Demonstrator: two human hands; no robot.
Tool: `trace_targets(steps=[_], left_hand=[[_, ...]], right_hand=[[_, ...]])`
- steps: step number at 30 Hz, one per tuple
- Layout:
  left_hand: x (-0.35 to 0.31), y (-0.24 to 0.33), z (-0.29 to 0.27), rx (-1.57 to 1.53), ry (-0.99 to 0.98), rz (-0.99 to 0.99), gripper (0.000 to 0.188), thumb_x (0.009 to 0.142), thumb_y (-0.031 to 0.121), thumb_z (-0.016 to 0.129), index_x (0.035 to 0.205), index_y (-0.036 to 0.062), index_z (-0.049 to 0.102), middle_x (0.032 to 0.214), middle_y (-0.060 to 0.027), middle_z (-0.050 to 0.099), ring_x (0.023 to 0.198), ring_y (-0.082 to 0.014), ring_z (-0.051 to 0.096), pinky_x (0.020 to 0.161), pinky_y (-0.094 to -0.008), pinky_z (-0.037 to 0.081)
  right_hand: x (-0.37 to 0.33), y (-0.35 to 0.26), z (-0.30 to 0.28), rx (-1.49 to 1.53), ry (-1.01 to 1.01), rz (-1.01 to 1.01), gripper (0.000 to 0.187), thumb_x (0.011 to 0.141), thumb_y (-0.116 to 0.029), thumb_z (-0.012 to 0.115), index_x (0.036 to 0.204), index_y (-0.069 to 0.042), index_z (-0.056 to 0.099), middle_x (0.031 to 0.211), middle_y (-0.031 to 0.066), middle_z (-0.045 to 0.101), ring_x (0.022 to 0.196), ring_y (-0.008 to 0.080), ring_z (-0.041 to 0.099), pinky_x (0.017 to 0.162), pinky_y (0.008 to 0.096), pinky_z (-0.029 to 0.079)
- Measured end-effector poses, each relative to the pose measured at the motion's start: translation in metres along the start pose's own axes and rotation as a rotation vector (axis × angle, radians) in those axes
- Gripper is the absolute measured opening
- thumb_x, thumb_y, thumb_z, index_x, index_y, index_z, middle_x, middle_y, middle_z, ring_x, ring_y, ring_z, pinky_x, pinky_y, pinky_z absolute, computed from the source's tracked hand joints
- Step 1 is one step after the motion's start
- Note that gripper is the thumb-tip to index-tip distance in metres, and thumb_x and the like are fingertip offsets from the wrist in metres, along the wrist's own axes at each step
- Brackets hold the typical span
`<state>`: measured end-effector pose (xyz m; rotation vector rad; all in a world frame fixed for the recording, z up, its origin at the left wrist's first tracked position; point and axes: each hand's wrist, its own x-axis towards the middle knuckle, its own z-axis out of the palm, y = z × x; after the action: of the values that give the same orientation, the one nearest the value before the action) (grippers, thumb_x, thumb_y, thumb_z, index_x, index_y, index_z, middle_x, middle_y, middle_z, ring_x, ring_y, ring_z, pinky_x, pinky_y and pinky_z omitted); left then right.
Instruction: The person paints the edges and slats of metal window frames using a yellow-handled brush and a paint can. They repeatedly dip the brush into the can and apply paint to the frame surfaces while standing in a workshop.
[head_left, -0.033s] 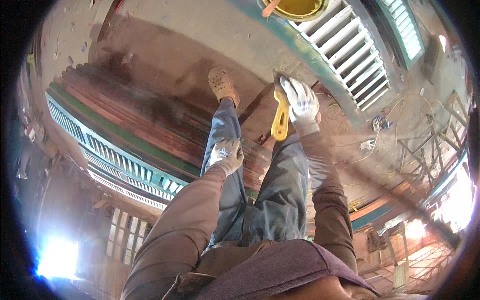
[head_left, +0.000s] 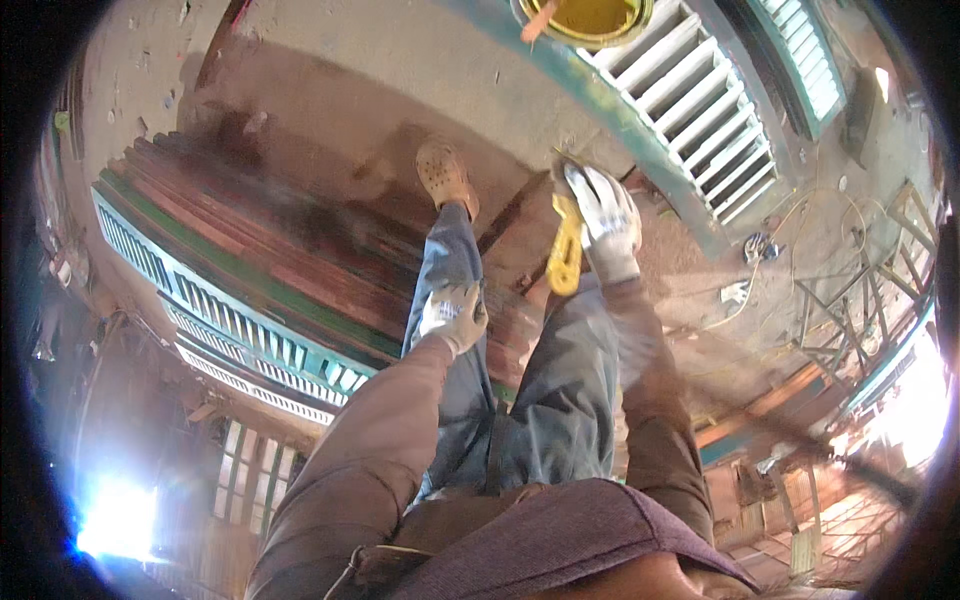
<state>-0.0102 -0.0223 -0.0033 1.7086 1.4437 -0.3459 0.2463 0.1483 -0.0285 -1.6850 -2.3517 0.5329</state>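
Your right hand (head_left: 605, 222), gloved in pale grey, is closed around a yellow tool handle (head_left: 566, 255) that points down toward your right knee; what sits at the tool's working end is hidden behind the glove. Your left hand (head_left: 452, 313), also gloved, rests on your left thigh with its fingers curled loosely, gripping nothing. Your left leg stretches forward, its tan clog (head_left: 446, 176) planted on the bare concrete floor (head_left: 400, 60). Left of your legs lies a stack of dark red planks (head_left: 270, 240) edged by green louvred shutters (head_left: 230, 320). Another white-slatted shutter (head_left: 700, 110) lies ahead on your right, with a yellow bucket (head_left: 585, 18) just beyond it.
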Motion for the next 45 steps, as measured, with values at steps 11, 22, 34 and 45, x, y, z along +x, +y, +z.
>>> trace_targets(steps=[11,22,34,45], left_hand=[[0.009,-0.001,-0.011,-0.006,-0.023,-0.014,0.033,0.08,0.023,0.061,0.108,0.0053,0.06,0.09,-0.015,0.067,0.087,-0.0324,0.064,0.081,-0.0456,0.049],[0.006,-0.006,-0.008,-0.031,-0.012,-0.007,0.033,0.079,0.022,0.06,0.109,0.0064,0.061,0.091,-0.0141,0.067,0.086,-0.0326,0.064,0.079,-0.0449,0.049],[0.008,-0.005,-0.007,-0.056,-0.044,-0.05,0.032,0.079,0.022,0.06,0.108,0.0067,0.06,0.095,-0.0136,0.066,0.092,-0.0322,0.062,0.084,-0.0451,0.048],[0.005,-0.007,-0.009,-0.067,-0.058,-0.064,0.035,0.082,0.025,0.059,0.112,0.007,0.06,0.095,-0.0137,0.068,0.091,-0.0326,0.063,0.089,-0.0447,0.047]], right_hand=[[0.017,0.016,0.0,-0.057,0.119,-0.009,0.043,0.077,-0.02,0.071,0.12,-0.023,0.066,0.115,0.0028,0.065,0.097,0.0239,0.065,0.082,0.0349,0.054],[0.113,0.012,0.023,-0.333,0.305,-0.034,0.047,0.08,-0.013,0.06,0.125,-0.024,0.06,0.123,-0.0025,0.058,0.106,0.0202,0.06,0.084,0.0363,0.051],[0.1,-0.023,0.045,-0.331,0.238,-0.11,0.041,0.08,-0.019,0.067,0.12,-0.027,0.063,0.119,-0.0059,0.058,0.106,0.0174,0.061,0.081,0.0323,0.052],[0.102,0.016,0.01,-0.204,0.279,-0.005,0.069,0.067,-0.006,0.06,0.133,-0.027,0.057,0.126,0.0011,0.058,0.11,0.0247,0.059,0.094,0.0375,0.048]])
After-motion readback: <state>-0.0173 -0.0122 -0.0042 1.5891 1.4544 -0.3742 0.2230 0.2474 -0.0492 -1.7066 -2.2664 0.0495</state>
